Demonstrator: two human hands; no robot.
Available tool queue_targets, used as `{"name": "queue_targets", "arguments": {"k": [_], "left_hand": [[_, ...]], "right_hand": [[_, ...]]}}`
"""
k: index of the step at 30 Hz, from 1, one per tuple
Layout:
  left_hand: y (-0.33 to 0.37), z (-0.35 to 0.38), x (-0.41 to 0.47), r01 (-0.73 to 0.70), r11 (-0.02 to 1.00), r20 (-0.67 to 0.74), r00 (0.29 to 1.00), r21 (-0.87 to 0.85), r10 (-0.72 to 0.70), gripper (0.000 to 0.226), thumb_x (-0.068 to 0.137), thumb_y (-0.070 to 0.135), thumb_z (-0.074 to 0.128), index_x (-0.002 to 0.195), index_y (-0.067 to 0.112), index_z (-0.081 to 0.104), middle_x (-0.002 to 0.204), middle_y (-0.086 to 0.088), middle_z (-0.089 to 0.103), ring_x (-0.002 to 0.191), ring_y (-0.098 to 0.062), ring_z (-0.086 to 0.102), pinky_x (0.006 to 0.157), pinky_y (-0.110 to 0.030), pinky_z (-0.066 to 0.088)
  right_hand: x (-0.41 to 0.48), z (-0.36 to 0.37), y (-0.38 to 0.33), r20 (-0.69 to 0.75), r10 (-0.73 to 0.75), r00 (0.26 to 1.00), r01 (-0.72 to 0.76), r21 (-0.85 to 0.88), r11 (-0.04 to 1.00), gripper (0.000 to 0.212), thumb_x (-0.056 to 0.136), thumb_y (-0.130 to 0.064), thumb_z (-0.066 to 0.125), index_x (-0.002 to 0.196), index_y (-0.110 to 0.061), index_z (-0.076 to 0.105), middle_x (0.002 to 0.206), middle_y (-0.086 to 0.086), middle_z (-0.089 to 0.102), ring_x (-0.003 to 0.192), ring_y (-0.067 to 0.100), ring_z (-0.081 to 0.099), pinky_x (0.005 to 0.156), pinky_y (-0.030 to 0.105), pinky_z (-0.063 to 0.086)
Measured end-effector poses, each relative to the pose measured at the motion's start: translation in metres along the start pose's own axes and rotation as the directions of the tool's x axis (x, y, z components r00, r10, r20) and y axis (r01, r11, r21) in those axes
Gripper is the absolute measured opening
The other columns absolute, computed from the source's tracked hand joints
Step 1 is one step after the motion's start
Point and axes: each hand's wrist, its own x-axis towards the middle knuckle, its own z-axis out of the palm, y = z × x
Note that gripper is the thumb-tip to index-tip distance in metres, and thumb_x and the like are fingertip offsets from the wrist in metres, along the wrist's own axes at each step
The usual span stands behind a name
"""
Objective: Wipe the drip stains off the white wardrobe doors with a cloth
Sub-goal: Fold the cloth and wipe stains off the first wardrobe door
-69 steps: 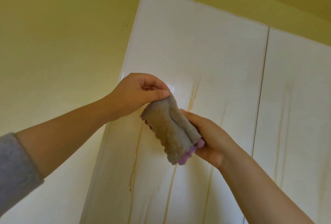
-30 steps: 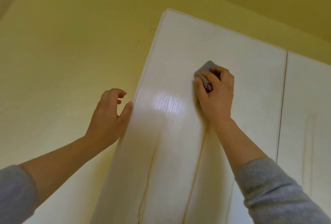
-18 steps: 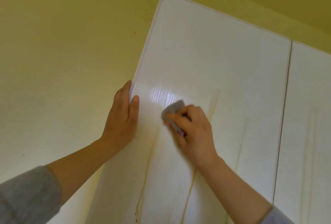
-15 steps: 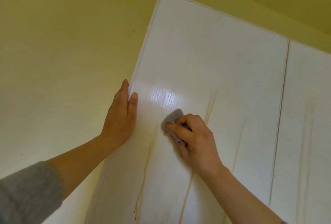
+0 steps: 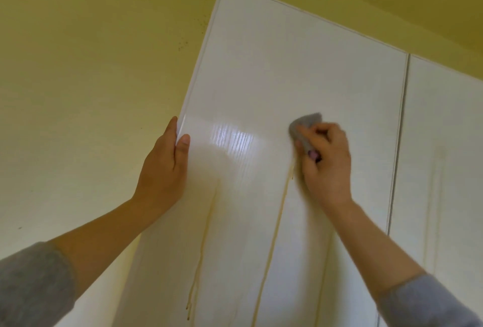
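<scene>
Pressing cloth (image 5: 306, 122) against wardrobe door (image 5: 287, 65)

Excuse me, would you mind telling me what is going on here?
A person is cleaning a glossy white wardrobe door. The right hand presses a folded grey cloth on the top of a yellowish drip streak, while the left hand grips the door's left edge. Long streaks run below, and the neighbouring door is streaked too.
</scene>
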Motion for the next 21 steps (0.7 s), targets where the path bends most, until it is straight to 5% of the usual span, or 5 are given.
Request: {"name": "queue_targets", "arguments": {"k": [6, 10, 14, 18, 21], "left_hand": [[-0.001, -0.001, 0.000, -0.022, 1.000, 0.005, 1.000, 0.020, 0.022, 0.055, 0.106, 0.038, 0.026, 0.157, 0.017, 0.023, 0.159, 0.001, 0.032, 0.145, -0.015, 0.031, 0.115, -0.024, 0.023], [-0.003, -0.003, 0.000, -0.044, 0.999, 0.010, 0.999, 0.026, 0.044, 0.054, 0.106, 0.042, 0.025, 0.156, 0.020, 0.026, 0.155, 0.000, 0.040, 0.141, -0.021, 0.039, 0.115, -0.042, 0.033], [0.002, -0.004, -0.002, -0.064, 0.998, -0.016, 0.998, 0.020, 0.064, 0.049, 0.107, 0.036, 0.027, 0.154, 0.022, 0.030, 0.151, 0.008, 0.043, 0.134, -0.012, 0.042, 0.105, -0.024, 0.033], [0.005, -0.002, -0.002, -0.067, 0.998, -0.038, 0.997, 0.006, 0.067, 0.047, 0.107, 0.030, 0.029, 0.153, 0.020, 0.031, 0.133, 0.022, 0.037, 0.111, 0.013, 0.033, 0.087, 0.004, 0.022], [0.003, -0.003, -0.001, -0.069, 0.998, -0.033, 0.997, 0.006, 0.069, 0.047, 0.108, 0.032, 0.028, 0.153, 0.021, 0.030, 0.136, 0.022, 0.037, 0.121, 0.004, 0.038, 0.094, -0.009, 0.026]], "right_hand": [[-0.095, -0.011, -0.034, 0.199, -0.104, 0.974, 0.090, 0.078, 0.993, 0.053, 0.074, -0.007, 0.043, 0.118, -0.015, 0.071, 0.109, 0.001, 0.053, 0.098, 0.014, 0.046, 0.091, 0.007, 0.032], [-0.056, -0.029, -0.018, -0.083, 0.141, 0.986, -0.138, 0.048, 0.989, 0.051, 0.076, -0.004, 0.042, 0.117, -0.014, 0.071, 0.106, 0.000, 0.050, 0.097, 0.012, 0.045, 0.086, 0.002, 0.031], [0.017, -0.040, 0.030, -0.200, 0.347, 0.916, -0.341, 0.064, 0.938, 0.035, 0.091, 0.002, 0.053, 0.122, -0.007, 0.066, 0.105, -0.007, 0.044, 0.093, 0.003, 0.045, 0.081, 0.002, 0.034], [0.020, -0.032, 0.051, -0.165, 0.300, 0.939, -0.307, -0.019, 0.951, 0.038, 0.093, 0.000, 0.052, 0.128, -0.008, 0.064, 0.112, 0.005, 0.048, 0.104, 0.012, 0.045, 0.087, 0.000, 0.031], [-0.027, -0.025, 0.035, -0.105, 0.203, 0.973, -0.207, -0.023, 0.978, 0.050, 0.082, -0.003, 0.041, 0.125, -0.009, 0.066, 0.112, 0.013, 0.051, 0.104, 0.016, 0.044, 0.087, 0.005, 0.032]]}}
